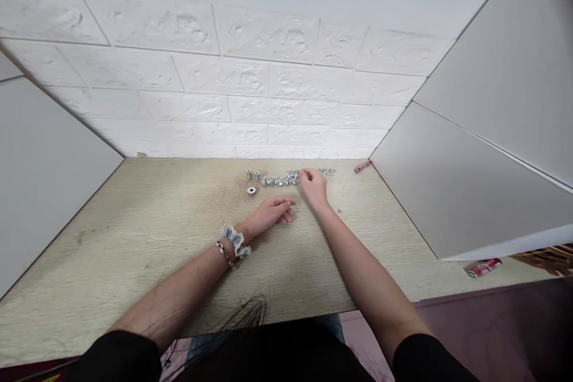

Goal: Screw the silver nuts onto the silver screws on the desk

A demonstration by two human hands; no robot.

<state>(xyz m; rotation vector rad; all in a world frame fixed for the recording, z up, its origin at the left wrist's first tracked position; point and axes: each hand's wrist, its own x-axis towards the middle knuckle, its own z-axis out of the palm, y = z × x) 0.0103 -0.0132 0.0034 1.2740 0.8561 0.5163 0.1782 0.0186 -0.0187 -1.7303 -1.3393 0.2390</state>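
Near the back of the table, my right hand (313, 186) is closed with its fingertips pinched together. It is at the right end of a row of short silver screws (280, 181); whatever it pinches is hidden. Behind that row, more small metal screws (292, 173) are partly covered by the same hand. My left hand (275, 212) hovers or rests just in front of the row, fingers loosely bent and apart, holding nothing visible. Two upright metal fittings (253, 175) stand to the left of the row, with a round metal piece with a dark centre (251, 191) before them.
Several slim metal pieces (327, 172) lie right of my right hand. A red battery-like cylinder (363, 166) lies by the right panel (430, 173), another red cylinder (484, 268) nearer the front edge. A white brick-pattern wall (250, 109) bounds the wooden table (147, 215); a panel (49, 167) stands left.
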